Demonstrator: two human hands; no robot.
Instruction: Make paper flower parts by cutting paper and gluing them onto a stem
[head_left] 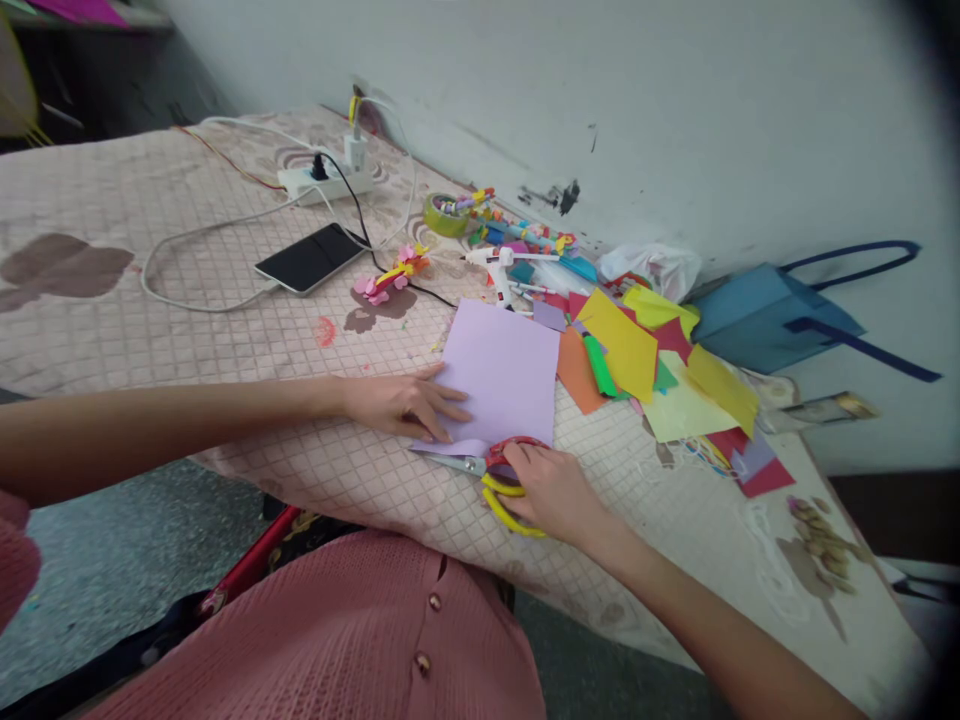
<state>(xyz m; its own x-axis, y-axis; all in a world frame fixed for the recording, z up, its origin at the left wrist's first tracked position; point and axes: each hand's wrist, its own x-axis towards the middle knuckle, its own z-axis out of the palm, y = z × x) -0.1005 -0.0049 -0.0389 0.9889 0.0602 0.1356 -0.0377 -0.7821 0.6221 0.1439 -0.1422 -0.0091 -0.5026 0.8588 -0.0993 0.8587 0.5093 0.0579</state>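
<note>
A sheet of lilac paper (501, 370) lies on the cloth-covered table in front of me. My left hand (405, 402) rests on its left edge with fingers spread, pressing it flat. In my right hand (551, 492) is a pair of scissors (472, 465) with red and yellow handles. The blades lie along the paper's near edge and point left, below my left fingers. A narrow strip at that edge curls up by the blades. How far the blades are apart is hard to make out.
Coloured paper pieces (619, 345) are heaped to the right, beside a blue bag (776, 315). Behind the sheet are a white glue gun (495, 268), a roll of tape (445, 215) and a pink paper flower (384, 285). A phone (313, 258) on a cable and a power strip (324, 184) lie left.
</note>
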